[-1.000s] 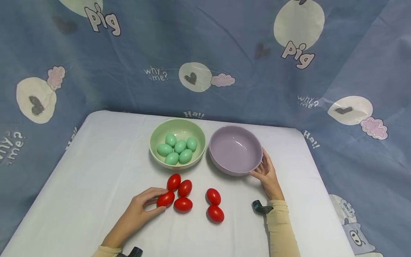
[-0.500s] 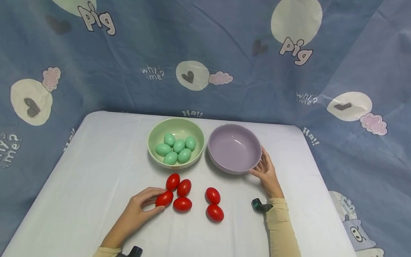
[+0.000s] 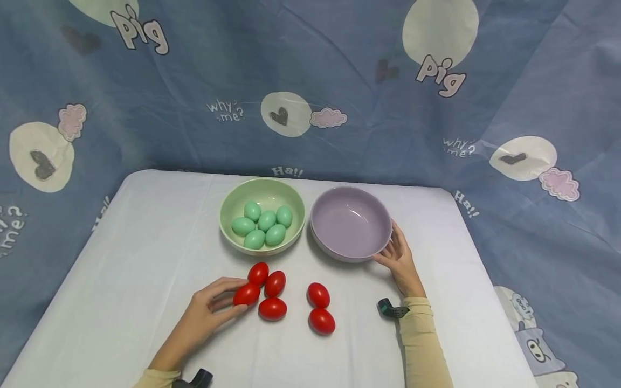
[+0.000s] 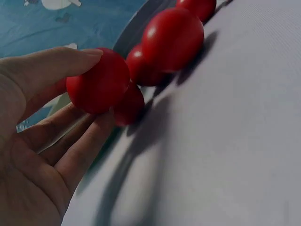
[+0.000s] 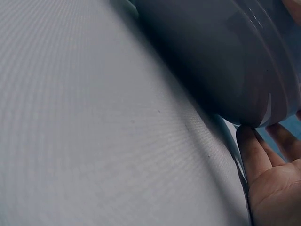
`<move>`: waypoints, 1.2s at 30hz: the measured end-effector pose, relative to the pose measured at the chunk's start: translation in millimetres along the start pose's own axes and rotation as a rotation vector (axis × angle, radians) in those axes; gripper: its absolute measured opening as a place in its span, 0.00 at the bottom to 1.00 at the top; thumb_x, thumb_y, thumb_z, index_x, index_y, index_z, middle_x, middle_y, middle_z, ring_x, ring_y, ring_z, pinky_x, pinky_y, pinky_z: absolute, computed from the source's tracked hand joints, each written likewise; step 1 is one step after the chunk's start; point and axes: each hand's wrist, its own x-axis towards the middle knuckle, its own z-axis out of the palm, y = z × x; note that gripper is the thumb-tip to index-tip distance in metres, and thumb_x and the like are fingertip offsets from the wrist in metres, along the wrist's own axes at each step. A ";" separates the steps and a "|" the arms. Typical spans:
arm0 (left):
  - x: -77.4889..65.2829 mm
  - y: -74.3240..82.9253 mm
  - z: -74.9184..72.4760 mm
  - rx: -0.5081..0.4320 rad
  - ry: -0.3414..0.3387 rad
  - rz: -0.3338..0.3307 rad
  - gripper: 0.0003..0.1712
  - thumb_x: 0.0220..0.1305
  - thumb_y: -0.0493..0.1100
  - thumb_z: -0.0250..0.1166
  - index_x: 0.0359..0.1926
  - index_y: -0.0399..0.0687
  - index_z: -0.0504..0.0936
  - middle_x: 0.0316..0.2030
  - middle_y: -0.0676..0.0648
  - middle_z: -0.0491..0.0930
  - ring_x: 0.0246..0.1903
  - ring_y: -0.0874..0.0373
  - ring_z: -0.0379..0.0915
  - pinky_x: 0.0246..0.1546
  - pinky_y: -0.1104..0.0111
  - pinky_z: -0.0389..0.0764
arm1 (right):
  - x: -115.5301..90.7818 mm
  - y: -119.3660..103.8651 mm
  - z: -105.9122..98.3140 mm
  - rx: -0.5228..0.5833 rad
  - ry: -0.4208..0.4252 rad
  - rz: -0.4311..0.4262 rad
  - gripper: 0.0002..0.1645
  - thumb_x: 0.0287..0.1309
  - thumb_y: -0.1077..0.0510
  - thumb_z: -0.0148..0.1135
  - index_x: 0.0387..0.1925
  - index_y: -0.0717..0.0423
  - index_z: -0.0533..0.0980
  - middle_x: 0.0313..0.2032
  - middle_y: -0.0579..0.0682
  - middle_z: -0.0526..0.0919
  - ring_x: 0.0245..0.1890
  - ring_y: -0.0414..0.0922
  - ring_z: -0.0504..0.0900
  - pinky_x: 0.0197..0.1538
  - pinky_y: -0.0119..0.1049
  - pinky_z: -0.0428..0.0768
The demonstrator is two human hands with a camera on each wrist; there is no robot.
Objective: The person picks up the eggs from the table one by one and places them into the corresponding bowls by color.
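My left hand [image 3: 206, 312] pinches a red egg [image 3: 247, 295] between thumb and fingertips. In the left wrist view this pinched egg [image 4: 99, 81] fills the space between the thumb and the fingers, with more red eggs [image 4: 173, 38] just past it. Close beside it in the head view are three loose red eggs, one of them a sideways egg [image 3: 273, 309]. My right hand [image 3: 400, 264] holds the right side of a purple bowl [image 3: 350, 223], which has nothing in it. From the right wrist, my fingertips [image 5: 249, 141] meet the bowl's outer wall [image 5: 202, 56] low down.
A green bowl [image 3: 228, 237] with several pale green eggs [image 3: 267, 221] stands left of the purple one. Two more red eggs [image 3: 320, 308] lie one behind the other on the white tablecloth [image 3: 145, 258]. A blue printed cloth [image 3: 310, 64] hangs behind the table.
The left hand's red egg has shifted slightly up toward its neighbours. The right hand stays at the purple bowl. The whole head view has drifted a little.
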 end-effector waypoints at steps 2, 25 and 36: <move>5.4 3.3 0.9 -0.006 -0.011 0.017 0.30 0.55 0.35 0.79 0.59 0.53 0.84 0.55 0.48 0.84 0.55 0.73 0.79 0.53 0.75 0.85 | -0.6 0.9 -0.9 0.002 0.002 -0.001 0.67 0.52 0.75 0.71 0.83 0.45 0.45 0.84 0.51 0.45 0.82 0.58 0.50 0.73 0.27 0.71; 73.3 48.4 26.9 0.072 -0.159 0.150 0.28 0.58 0.40 0.79 0.60 0.58 0.84 0.58 0.52 0.83 0.57 0.64 0.79 0.55 0.57 0.88 | -2.2 2.3 0.0 0.028 -0.001 0.001 0.67 0.52 0.74 0.72 0.83 0.42 0.46 0.84 0.49 0.47 0.82 0.57 0.52 0.73 0.29 0.71; 111.2 64.1 46.1 0.049 -0.244 0.149 0.28 0.59 0.41 0.78 0.61 0.59 0.83 0.59 0.55 0.83 0.59 0.57 0.81 0.61 0.56 0.84 | -0.2 0.0 -2.2 -0.024 0.001 0.012 0.66 0.52 0.71 0.75 0.83 0.40 0.48 0.83 0.50 0.48 0.82 0.58 0.52 0.73 0.27 0.71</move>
